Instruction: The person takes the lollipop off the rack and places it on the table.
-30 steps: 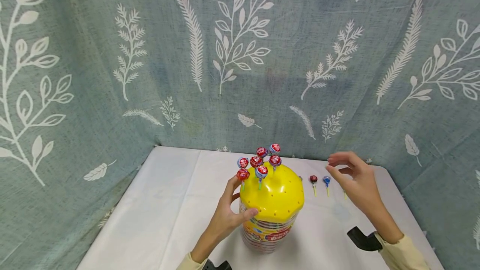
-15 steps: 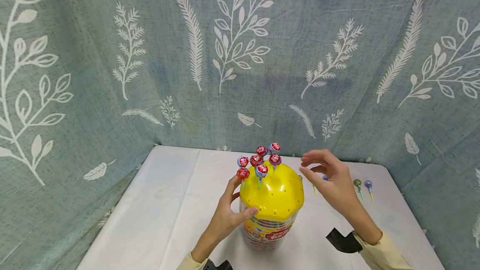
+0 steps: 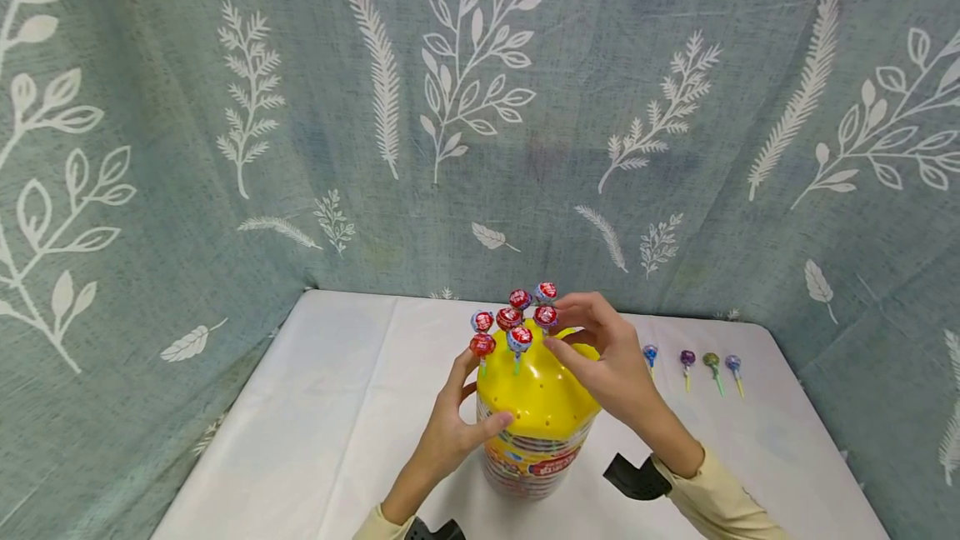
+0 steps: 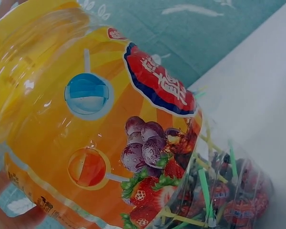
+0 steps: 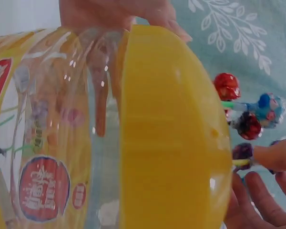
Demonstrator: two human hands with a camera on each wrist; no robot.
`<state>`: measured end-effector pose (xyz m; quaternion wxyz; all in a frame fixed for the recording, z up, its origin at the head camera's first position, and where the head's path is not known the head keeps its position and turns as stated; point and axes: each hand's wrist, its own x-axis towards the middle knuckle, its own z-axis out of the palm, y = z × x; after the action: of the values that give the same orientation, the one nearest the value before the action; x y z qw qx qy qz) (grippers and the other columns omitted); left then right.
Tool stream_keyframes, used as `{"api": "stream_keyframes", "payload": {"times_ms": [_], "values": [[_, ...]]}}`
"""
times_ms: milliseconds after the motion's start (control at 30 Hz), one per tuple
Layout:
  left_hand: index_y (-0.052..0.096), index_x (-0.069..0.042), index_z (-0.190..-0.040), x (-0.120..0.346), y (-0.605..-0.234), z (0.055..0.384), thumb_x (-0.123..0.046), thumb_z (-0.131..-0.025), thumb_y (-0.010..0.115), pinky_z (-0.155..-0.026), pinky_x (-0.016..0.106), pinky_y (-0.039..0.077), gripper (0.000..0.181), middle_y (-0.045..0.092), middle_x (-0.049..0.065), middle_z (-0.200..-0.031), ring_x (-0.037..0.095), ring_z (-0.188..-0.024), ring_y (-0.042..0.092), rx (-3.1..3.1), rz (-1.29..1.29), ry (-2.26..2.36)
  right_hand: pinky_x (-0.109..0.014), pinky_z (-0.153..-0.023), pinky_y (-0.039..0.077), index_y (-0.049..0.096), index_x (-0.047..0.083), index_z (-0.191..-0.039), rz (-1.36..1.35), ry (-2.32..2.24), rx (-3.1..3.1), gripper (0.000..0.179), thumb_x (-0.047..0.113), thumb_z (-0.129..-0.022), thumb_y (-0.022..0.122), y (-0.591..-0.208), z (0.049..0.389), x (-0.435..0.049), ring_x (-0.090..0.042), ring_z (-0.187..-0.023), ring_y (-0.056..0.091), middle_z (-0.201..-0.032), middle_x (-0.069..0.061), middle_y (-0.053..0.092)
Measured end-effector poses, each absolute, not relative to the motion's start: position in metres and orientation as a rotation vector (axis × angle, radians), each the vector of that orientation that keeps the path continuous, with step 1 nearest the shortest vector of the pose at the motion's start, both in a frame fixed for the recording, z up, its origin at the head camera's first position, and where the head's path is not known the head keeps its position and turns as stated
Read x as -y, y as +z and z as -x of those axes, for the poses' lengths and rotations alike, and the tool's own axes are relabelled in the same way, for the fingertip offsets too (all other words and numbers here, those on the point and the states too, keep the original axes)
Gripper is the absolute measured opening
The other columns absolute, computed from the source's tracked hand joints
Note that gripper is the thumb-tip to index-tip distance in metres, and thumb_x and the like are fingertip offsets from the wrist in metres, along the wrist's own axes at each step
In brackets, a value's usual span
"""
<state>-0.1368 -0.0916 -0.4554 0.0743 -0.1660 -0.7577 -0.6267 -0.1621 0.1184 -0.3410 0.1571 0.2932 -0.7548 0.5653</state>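
Note:
A clear plastic candy jar point(image 3: 534, 469) with a yellow lid point(image 3: 543, 398) stands on the table. Several wrapped lollipops point(image 3: 482, 346) stick up from small holes in the lid. My left hand point(image 3: 450, 427) grips the jar at its lid, thumb on the near rim and fingers round the left side. My right hand point(image 3: 611, 361) is over the lid's right part, its thumb and fingertips curled at a dark red-purple lollipop point(image 3: 545, 317). In the right wrist view, fingertips meet this lollipop point(image 5: 242, 151) close to the lid. More lollipops point(image 4: 238, 200) show inside the jar.
Right of the jar, lollipops lie in a row on the white tablecloth: a blue one point(image 3: 650, 352), a purple one point(image 3: 687, 357), a green one point(image 3: 711, 360) and a pale blue one point(image 3: 733, 363). A leaf-patterned curtain point(image 3: 525, 148) borders the table's back and sides.
My right hand has moved left from above the row of lollipops to the lid, uncovering those at the right. My left hand keeps its grip on the jar. The view has shifted slightly.

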Motion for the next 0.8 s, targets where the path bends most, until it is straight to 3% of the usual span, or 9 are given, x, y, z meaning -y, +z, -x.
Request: {"api": "stream_keyframes", "payload": {"times_ms": [200, 533, 800], "values": [[0.027, -0.031, -0.146, 0.092, -0.457, 0.138, -0.033, -0.079, 0.071, -0.101, 0.054, 0.035, 0.079, 0.034, -0.003, -0.148, 0.024, -0.136, 0.03, 2.253, 0.535, -1.865, -0.036, -0.073, 0.056, 0.053, -0.005, -0.112, -0.854, 1.613, 2.136, 0.042, -0.019, -0.075, 0.067, -0.33, 0.154, -0.105, -0.031, -0.081, 0.063, -0.093, -0.015, 0.065], [0.027, -0.031, -0.146, 0.092, -0.455, 0.137, -0.033, -0.079, 0.071, -0.101, 0.054, 0.034, 0.079, 0.033, -0.003, -0.149, 0.024, -0.136, 0.029, 2.249, 0.534, -1.867, -0.03, -0.072, 0.056, 0.054, 0.003, -0.116, -0.864, 1.638, 2.029, 0.046, -0.016, -0.076, 0.068, -0.347, 0.169, -0.108, -0.023, -0.081, 0.065, -0.095, -0.012, 0.066], [0.027, -0.032, -0.146, 0.092, -0.455, 0.136, -0.037, -0.079, 0.07, -0.101, 0.054, 0.035, 0.079, 0.033, -0.003, -0.149, 0.024, -0.136, 0.03, 2.257, 0.521, -1.871, -0.029, -0.071, 0.056, 0.053, -0.003, -0.116, -0.828, 1.635, 1.927, 0.047, -0.017, -0.074, 0.069, -0.339, 0.168, -0.116, -0.02, -0.083, 0.066, -0.094, -0.014, 0.065]]}}
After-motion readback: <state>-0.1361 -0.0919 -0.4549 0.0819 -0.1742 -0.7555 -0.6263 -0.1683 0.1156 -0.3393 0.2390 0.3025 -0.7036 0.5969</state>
